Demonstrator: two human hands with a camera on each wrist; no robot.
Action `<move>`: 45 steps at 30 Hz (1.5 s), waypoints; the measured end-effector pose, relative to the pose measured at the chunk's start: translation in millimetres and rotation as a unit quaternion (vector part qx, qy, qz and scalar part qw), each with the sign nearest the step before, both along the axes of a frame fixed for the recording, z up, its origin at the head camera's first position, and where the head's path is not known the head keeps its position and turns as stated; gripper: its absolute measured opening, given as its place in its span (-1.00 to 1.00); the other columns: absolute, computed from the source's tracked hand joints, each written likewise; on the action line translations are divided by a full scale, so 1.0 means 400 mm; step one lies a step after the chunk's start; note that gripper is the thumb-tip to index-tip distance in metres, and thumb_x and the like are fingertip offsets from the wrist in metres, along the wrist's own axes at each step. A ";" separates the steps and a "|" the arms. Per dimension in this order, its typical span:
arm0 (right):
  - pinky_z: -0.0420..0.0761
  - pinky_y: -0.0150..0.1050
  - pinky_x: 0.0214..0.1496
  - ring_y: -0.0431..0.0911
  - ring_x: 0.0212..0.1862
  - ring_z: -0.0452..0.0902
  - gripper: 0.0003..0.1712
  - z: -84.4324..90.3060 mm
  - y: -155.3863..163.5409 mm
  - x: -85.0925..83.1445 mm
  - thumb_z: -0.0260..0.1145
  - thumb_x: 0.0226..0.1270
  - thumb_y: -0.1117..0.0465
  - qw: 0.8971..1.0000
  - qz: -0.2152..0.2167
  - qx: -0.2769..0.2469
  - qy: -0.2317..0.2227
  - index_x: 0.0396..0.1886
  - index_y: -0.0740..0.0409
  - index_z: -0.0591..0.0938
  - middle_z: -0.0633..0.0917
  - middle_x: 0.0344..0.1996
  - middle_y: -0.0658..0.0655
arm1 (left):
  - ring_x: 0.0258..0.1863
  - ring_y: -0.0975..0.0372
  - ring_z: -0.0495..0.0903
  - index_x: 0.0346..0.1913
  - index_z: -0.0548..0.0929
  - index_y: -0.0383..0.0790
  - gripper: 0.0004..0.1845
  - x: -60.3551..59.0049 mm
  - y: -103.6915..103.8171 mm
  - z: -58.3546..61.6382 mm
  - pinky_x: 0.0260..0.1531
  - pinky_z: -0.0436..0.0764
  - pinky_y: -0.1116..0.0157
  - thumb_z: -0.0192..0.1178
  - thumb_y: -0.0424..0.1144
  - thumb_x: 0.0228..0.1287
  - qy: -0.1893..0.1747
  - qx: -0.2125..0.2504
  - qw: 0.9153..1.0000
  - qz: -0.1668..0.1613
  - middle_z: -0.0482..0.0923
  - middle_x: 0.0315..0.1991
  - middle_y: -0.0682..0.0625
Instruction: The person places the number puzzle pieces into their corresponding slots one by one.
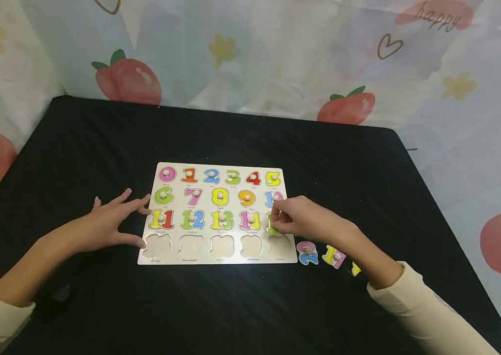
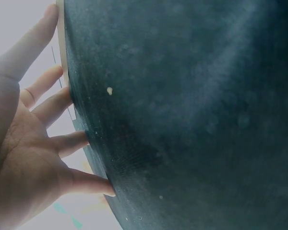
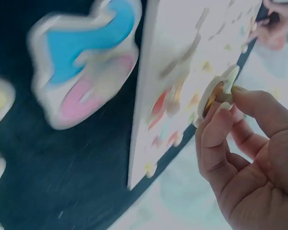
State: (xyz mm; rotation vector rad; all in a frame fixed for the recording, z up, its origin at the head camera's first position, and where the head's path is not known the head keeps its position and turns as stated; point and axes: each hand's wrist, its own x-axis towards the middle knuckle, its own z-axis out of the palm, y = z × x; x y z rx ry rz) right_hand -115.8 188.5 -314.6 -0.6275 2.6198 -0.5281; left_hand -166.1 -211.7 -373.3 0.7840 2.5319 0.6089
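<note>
Head view, right grip [image 1: 296, 219] pinching number piece [image 1: 272, 228], left grip [image 1: 115, 219] spread by puzzle board [image 1: 221, 256], loose pieces [image 1: 321, 255] beside.

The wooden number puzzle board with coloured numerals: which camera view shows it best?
The head view: the whole wooden number puzzle board lies in sight, its bottom row of slots unfilled. The left wrist view shows only a washed-out edge by the left hand. The right wrist view shows it blurred, side-on, beside the right hand.

The puzzle board [image 1: 217, 251] looked like pale, smooth wood with glossy painted number pieces [image 1: 221, 220], lying on a matt black cloth-covered worktop [image 1: 99, 143].
</note>
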 end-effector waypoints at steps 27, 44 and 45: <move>0.19 -0.48 -0.65 -0.23 -0.75 0.25 -0.79 -0.068 -0.506 -0.065 0.22 0.32 0.18 0.982 0.168 0.079 -0.024 -0.51 0.07 0.66 0.50 -0.80 -0.04 | 0.38 -0.26 -0.19 0.37 0.28 -0.23 -0.04 -0.011 -0.020 0.003 -0.06 -0.30 -0.53 0.38 0.17 -0.07 -0.012 0.036 0.999 -0.023 0.27 0.33 -0.21; 0.31 -0.49 -0.54 -0.24 -0.64 0.39 -0.83 -0.077 -0.552 -0.065 0.25 0.33 0.11 0.984 0.154 0.081 -0.021 -0.32 0.10 0.65 0.54 -0.73 -0.05 | 0.38 -0.26 -0.18 0.31 0.37 -0.17 -0.21 -0.016 -0.025 0.002 -0.07 -0.31 -0.53 0.39 0.03 0.01 -0.017 0.045 0.998 -0.038 0.17 0.38 -0.21; 0.32 -0.50 -0.53 -0.24 -0.63 0.40 -0.83 -0.077 -0.551 -0.064 0.25 0.33 0.10 0.985 0.152 0.077 -0.022 -0.33 0.10 0.64 0.54 -0.73 -0.06 | 0.38 -0.27 -0.18 0.30 0.38 -0.16 -0.22 -0.016 -0.026 0.000 -0.07 -0.30 -0.53 0.39 0.04 0.01 -0.016 0.043 0.998 -0.037 0.17 0.38 -0.21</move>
